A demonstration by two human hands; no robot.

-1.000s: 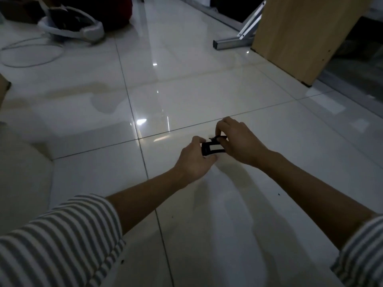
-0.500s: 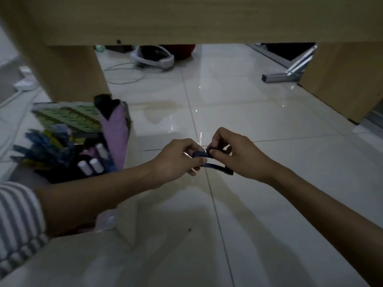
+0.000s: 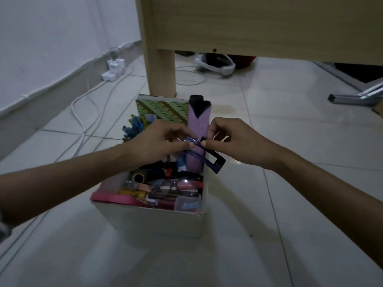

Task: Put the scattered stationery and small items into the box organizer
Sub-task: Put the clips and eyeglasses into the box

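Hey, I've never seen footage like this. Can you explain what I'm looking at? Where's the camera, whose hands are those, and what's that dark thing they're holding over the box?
There is no machine here. A person wears one wide-angle camera on the head, so you are looking down along their own arms.

The left hand and right hand both pinch a dark blue clip. They hold it over a white box organizer that stands on the tiled floor.

The box is crowded. Inside you can see glasses, blue pens, a green patterned notebook and a tall purple item standing upright.

Behind the box are a wooden table leg and a white power strip with cables.
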